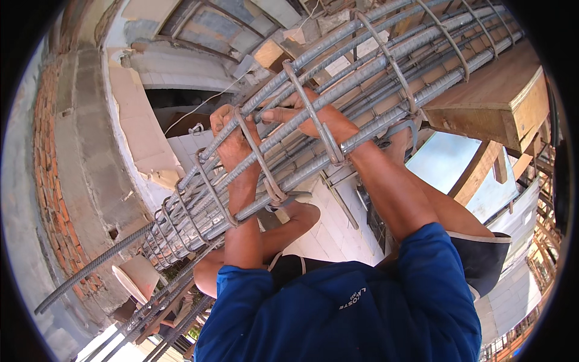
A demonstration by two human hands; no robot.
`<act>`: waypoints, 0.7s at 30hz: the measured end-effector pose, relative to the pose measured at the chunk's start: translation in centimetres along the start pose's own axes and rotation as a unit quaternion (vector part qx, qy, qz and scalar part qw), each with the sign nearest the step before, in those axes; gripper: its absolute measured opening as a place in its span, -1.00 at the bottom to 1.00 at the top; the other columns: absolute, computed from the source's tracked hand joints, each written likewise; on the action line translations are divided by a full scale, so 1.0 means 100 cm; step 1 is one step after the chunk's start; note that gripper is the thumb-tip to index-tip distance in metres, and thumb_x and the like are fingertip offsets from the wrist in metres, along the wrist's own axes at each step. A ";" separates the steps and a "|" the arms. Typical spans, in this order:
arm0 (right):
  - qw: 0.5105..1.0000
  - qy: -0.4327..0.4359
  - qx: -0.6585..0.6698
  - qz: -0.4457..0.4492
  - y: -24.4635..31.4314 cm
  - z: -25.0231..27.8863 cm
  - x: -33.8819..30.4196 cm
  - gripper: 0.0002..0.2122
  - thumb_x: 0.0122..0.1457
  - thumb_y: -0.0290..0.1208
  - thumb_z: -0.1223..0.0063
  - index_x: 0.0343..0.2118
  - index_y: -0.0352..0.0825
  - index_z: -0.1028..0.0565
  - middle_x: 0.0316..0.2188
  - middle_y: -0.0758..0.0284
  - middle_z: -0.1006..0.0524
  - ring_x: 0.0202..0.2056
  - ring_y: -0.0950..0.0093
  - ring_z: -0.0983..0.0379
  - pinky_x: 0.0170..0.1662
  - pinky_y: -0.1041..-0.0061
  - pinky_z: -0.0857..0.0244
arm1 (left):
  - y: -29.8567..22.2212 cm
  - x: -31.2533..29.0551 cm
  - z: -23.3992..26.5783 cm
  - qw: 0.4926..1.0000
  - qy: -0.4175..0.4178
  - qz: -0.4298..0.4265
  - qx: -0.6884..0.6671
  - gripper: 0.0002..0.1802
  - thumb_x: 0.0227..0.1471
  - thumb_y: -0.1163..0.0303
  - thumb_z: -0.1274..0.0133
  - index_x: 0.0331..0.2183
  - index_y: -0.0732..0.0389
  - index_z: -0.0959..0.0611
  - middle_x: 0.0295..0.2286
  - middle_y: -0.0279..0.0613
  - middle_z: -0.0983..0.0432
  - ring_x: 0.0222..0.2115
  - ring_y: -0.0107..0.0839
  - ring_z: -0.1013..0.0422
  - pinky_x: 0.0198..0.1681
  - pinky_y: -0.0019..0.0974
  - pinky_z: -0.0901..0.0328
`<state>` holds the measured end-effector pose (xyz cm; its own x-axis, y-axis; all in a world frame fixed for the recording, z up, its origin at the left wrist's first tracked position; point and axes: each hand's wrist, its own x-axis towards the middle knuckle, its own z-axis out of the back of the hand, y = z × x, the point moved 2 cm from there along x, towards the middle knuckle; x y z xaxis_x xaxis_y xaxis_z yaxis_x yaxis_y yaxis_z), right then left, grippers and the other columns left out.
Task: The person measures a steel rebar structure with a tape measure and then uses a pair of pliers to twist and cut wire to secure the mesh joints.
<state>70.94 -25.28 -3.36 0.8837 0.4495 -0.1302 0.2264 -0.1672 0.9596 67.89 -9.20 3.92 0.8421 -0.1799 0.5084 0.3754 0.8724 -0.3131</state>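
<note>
A long cage of ribbed steel rebar (356,84) runs slantwise from lower left to upper right in front of me, with square stirrups around its bars. My left hand (234,143) reaches in among the bars, its fingers curled at the far top bar beside a stirrup (256,148). Just right of it, my right hand (310,114) is closed, thumb and fingers together near the same bar. Bars cross in front of both hands, and whatever the right fingers hold is hidden. Another stirrup (313,114) stands against the right hand and wrist.
Wooden formwork (482,108) juts out at the right, with timber props below. At the left rises a wall with exposed brick (54,181). Loose rebar ends (90,268) stick out at lower left. Beneath the cage, my bent legs (295,226) show above a pale tiled surface (332,223).
</note>
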 end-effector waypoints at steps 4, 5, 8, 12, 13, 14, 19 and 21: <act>1.000 -0.015 0.023 -0.004 -0.009 0.001 0.002 -0.60 0.17 -0.25 -0.29 -0.01 -0.41 -0.57 -0.22 0.24 -0.66 -0.17 0.51 -0.56 -0.09 0.52 -0.42 | 0.010 -0.007 -0.001 1.000 0.017 -0.023 0.007 -0.80 0.04 0.63 -0.15 -0.22 0.32 -0.58 -0.21 0.03 -0.47 -0.19 -0.05 -0.45 -0.16 -0.05 -0.41; 0.999 -0.009 0.029 -0.012 -0.007 0.000 0.001 -0.59 0.17 -0.26 -0.29 0.00 -0.40 -0.57 -0.20 0.22 -0.66 -0.14 0.49 -0.57 -0.07 0.50 -0.42 | 0.011 -0.009 -0.001 0.999 0.020 -0.025 0.005 -0.80 0.04 0.63 -0.15 -0.22 0.32 -0.58 -0.21 0.03 -0.47 -0.19 -0.05 -0.45 -0.16 -0.05 -0.41; 0.999 0.000 0.048 -0.020 -0.002 -0.001 -0.001 -0.57 0.15 -0.24 -0.31 0.02 -0.39 -0.56 -0.19 0.20 -0.65 -0.11 0.44 -0.57 -0.04 0.47 -0.42 | 0.012 -0.012 0.000 0.998 0.002 -0.018 -0.056 -0.74 0.02 0.66 -0.15 -0.17 0.34 -0.60 -0.13 0.08 -0.50 -0.10 0.00 -0.47 -0.09 -0.03 -0.41; 0.999 -0.020 0.029 0.030 0.001 0.002 -0.004 -0.49 0.10 -0.12 -0.35 0.01 -0.40 -0.57 -0.21 0.18 -0.65 -0.12 0.40 -0.56 -0.05 0.43 -0.41 | 0.021 -0.024 0.000 0.997 0.021 -0.033 -0.061 -0.61 0.01 0.66 -0.18 -0.05 0.34 -0.61 0.00 0.12 -0.50 -0.01 0.06 -0.46 0.00 0.00 -0.39; 0.999 -0.029 0.035 0.028 0.001 0.003 -0.005 -0.49 0.10 -0.12 -0.35 0.01 -0.40 -0.57 -0.21 0.18 -0.65 -0.12 0.40 -0.56 -0.05 0.43 -0.41 | 0.020 -0.026 0.002 0.997 0.018 -0.068 -0.041 -0.58 0.01 0.64 -0.19 -0.03 0.34 -0.61 0.03 0.12 -0.49 0.00 0.07 -0.46 0.01 -0.01 -0.38; 0.999 -0.018 0.016 0.047 0.002 0.004 -0.004 -0.47 0.09 -0.05 -0.33 0.00 -0.38 -0.58 -0.21 0.17 -0.65 -0.13 0.40 -0.56 -0.06 0.43 -0.41 | 0.017 -0.030 0.004 0.997 0.023 -0.077 0.020 -0.63 0.01 0.62 -0.20 -0.07 0.35 -0.65 0.06 0.11 -0.47 0.00 0.03 -0.45 0.02 -0.02 -0.37; 0.995 -0.021 -0.064 0.073 0.012 0.006 -0.009 -0.47 0.11 0.07 -0.26 -0.04 -0.28 -0.63 -0.43 0.24 -0.62 -0.36 0.46 -0.52 -0.23 0.44 -0.37 | 0.000 -0.028 -0.001 0.997 -0.058 -0.011 -0.054 -0.74 0.00 0.62 -0.22 -0.19 0.37 -0.71 -0.17 0.11 -0.58 -0.16 -0.06 -0.48 -0.10 -0.06 -0.38; 0.995 -0.017 -0.081 0.055 0.017 0.009 -0.010 -0.48 0.10 0.06 -0.28 -0.03 -0.28 -0.63 -0.54 0.29 -0.59 -0.46 0.49 -0.48 -0.30 0.43 -0.35 | 0.011 -0.031 -0.002 0.996 -0.063 -0.012 -0.055 -0.77 -0.01 0.62 -0.23 -0.22 0.38 -0.72 -0.26 0.09 -0.58 -0.23 -0.07 -0.48 -0.17 -0.08 -0.38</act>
<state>70.78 -26.79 -1.85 0.9132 0.4066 -0.0278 0.0606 -0.0681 0.9958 65.76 -7.77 1.84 0.7799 -0.1347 0.6112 0.4405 0.8120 -0.3831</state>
